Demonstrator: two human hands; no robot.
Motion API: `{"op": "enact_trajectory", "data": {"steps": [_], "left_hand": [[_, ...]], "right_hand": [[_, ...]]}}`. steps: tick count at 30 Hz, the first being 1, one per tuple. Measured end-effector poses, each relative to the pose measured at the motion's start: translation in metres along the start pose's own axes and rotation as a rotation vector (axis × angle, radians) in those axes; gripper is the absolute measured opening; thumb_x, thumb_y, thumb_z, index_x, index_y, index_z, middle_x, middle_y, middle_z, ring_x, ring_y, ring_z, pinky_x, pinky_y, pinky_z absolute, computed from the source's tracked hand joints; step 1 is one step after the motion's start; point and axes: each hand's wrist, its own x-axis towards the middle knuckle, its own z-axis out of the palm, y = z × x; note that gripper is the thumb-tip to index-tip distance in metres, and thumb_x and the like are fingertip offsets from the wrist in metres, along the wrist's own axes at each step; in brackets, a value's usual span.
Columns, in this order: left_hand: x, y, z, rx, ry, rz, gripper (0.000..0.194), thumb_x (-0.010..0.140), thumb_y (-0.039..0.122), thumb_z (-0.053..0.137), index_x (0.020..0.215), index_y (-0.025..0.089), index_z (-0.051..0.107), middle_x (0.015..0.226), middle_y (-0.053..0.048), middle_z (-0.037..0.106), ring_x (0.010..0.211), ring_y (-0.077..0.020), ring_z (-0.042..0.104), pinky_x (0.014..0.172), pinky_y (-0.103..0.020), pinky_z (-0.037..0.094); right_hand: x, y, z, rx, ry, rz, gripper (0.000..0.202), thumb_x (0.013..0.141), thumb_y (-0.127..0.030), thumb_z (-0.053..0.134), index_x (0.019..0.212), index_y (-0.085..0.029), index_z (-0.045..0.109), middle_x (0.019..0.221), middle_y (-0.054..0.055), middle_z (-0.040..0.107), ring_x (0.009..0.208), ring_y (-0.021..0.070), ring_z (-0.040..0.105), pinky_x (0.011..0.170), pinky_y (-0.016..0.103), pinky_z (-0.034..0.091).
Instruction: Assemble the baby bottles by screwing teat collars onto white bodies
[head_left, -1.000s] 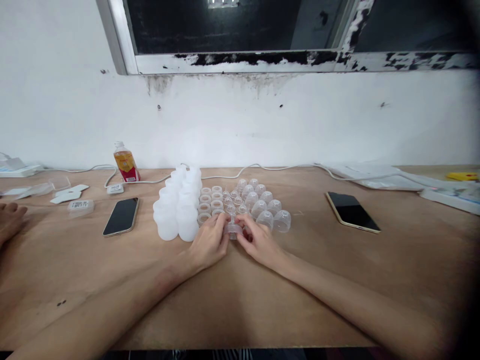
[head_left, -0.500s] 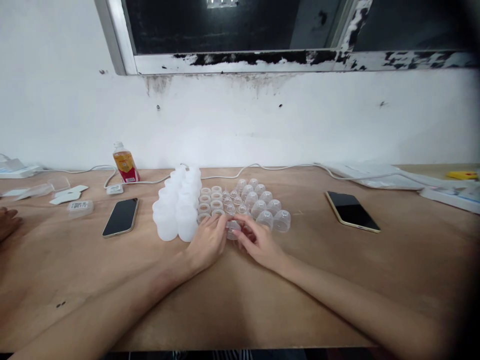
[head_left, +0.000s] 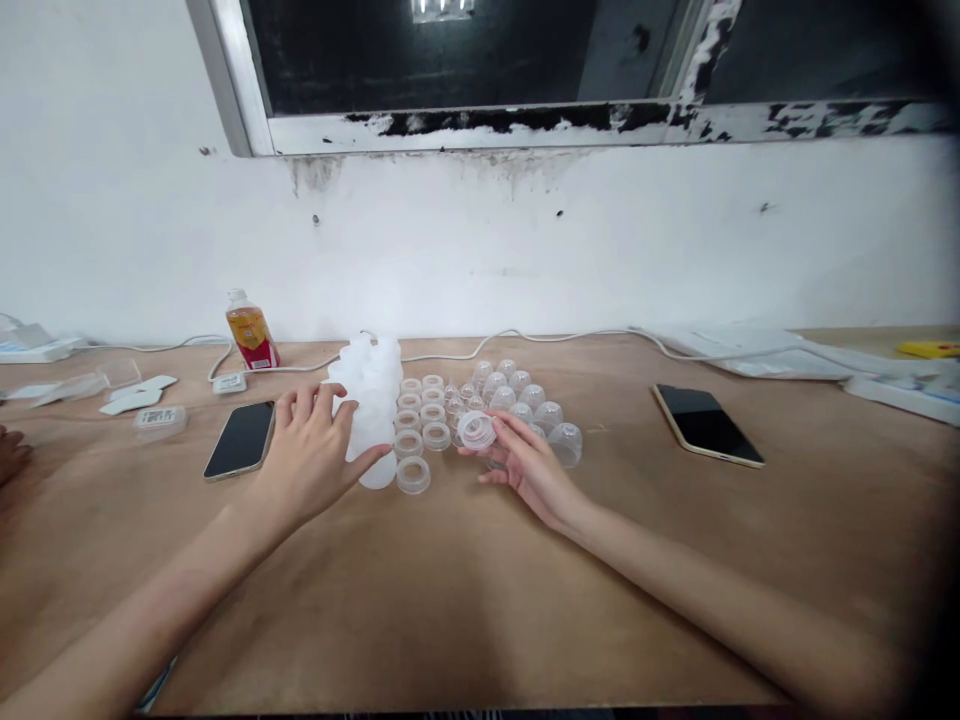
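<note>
My left hand (head_left: 311, 440), fingers spread, is over the near left of the white translucent bottles (head_left: 375, 430), partly hiding them; I cannot tell whether it touches one. Between the thumb and fingers of my right hand (head_left: 529, 465) is a clear screw ring (head_left: 476, 430), tilted toward me; a teat seems to sit inside it. Loose screw rings (head_left: 413, 475) stand in two columns right of the bottles. Several clear bottle teats (head_left: 454, 405) come after them, partly behind the held ring. Clear dome caps (head_left: 564, 445) form rows at the right, some hidden by my right hand.
A phone (head_left: 241, 440) lies left of my left hand, another phone (head_left: 709, 424) at the right. A drink bottle (head_left: 253, 330) and a white cable (head_left: 465, 352) are near the wall. Part of another person's hand (head_left: 13, 455) shows at the left edge.
My hands were together around a clear part at the front of the rows. The left has let go and moved left to the bottles; the right has lifted the ring slightly.
</note>
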Motion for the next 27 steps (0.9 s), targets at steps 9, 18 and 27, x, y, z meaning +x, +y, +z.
{"op": "enact_trajectory", "data": {"steps": [9,18,27], "left_hand": [[0.005,0.022,-0.037,-0.476,-0.024,-0.036,0.036,0.067,0.047,0.053,0.089,0.019,0.046,0.088,-0.004,0.057,0.082,-0.0213,0.051,0.070,-0.035,0.040],[0.013,0.074,0.023,-0.927,-0.192,-0.122,0.036,0.074,0.044,0.048,0.099,0.020,0.039,0.089,-0.002,0.056,0.077,-0.0161,0.053,0.066,-0.029,0.043],[0.002,0.075,0.034,-1.001,-0.166,-0.124,0.049,0.071,0.039,0.054,0.113,0.021,0.036,0.107,-0.007,0.052,0.094,-0.0214,0.050,0.078,-0.037,0.042]], "right_hand": [[0.003,-0.006,-0.004,0.269,-0.090,-0.023,0.016,0.076,-0.026,0.050,0.091,-0.022,0.047,0.097,0.003,0.059,0.094,0.0175,0.056,0.087,0.037,0.042],[0.006,-0.015,-0.010,0.294,-0.123,-0.094,0.014,0.071,-0.017,0.052,0.084,-0.018,0.055,0.103,0.004,0.058,0.107,0.0183,0.047,0.097,0.035,0.034],[0.003,-0.014,-0.006,0.178,-0.095,-0.131,0.013,0.068,-0.024,0.059,0.078,-0.020,0.052,0.101,0.003,0.059,0.101,0.0182,0.051,0.089,0.037,0.039]]}}
